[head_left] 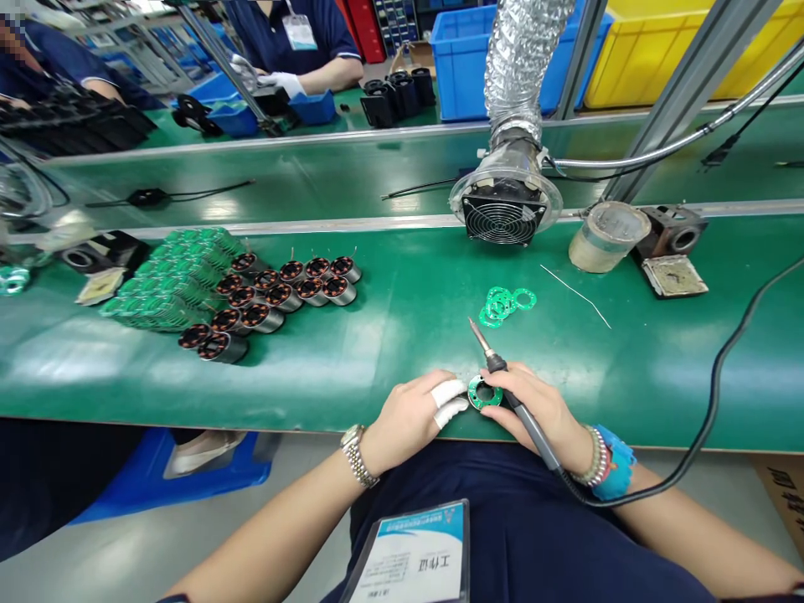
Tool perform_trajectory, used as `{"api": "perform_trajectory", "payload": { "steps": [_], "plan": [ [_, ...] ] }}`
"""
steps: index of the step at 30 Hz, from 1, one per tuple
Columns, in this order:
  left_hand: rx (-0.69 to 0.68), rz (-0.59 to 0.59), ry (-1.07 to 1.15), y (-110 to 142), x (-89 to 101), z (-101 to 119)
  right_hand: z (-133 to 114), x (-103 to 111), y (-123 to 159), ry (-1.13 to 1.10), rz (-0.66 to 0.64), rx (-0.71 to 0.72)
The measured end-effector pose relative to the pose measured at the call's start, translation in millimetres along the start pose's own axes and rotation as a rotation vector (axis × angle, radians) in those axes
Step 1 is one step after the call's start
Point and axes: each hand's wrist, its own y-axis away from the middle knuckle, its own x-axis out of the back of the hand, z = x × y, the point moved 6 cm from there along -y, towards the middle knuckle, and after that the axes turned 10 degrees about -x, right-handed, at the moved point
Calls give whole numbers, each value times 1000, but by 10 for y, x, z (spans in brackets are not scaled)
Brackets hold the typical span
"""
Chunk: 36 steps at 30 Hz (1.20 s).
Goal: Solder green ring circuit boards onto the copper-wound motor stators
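Observation:
A green ring-shaped circuit board (486, 392) sits between my hands near the bench's front edge; what lies under it is mostly hidden. My left hand (418, 414), with white finger cots on two fingers, is closed against its left side. A soldering iron (531, 427) rests in my right hand (543, 410), its tip pointing up and away over the bench. The thumb and a finger of that same hand also touch the board's right side. Just beyond the iron's tip lie several loose green ring boards (499, 306). A thin bent length of solder wire (574, 295) is to their right.
Several copper-wound motor stators (282, 297) stand at left beside stacked green boards (179, 272). A fan on a foil duct (504, 218) hangs at the back. Right of it are a round tub (608, 239) and an iron stand (675, 251). The iron's cable (716, 385) loops right. Co-workers sit opposite.

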Motion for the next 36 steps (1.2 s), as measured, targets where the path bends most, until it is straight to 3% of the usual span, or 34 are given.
{"api": "perform_trajectory", "payload": {
  "steps": [2, 5, 7, 10, 12, 14, 20, 27, 30, 33, 36],
  "plan": [
    [-68, -34, -148, -11, 9, 40, 8, -4, 5, -1, 6, 1],
    [-8, -55, -137, -69, -37, 55, 19, -16, 11, -21, 5, 4],
    [141, -41, 67, -98, -101, 21, 23, -20, 11, -31, 2, 2],
    [444, -21, 591, -55, -257, -59, 20, -19, 10, -28, -4, 1],
    [523, -20, 791, -16, -299, -78, 14, -17, 9, -26, -9, 4],
    [461, 15, 736, -7, -223, -108, 12, -15, 8, -28, -7, 6],
    [41, 111, 214, -64, 40, -52, 16, -15, 15, -24, 17, 8],
    [-10, 98, 143, -118, 15, 12, 8, -9, 9, -1, 23, 5],
    [148, 144, 270, -134, -43, -33, -1, -8, 6, -4, 20, 4],
    [440, 153, 667, -114, -210, -136, -5, -4, 5, -2, 23, 9],
    [575, 128, 998, -121, -327, -154, -6, -3, 2, -1, 22, 11]
  ]
}}
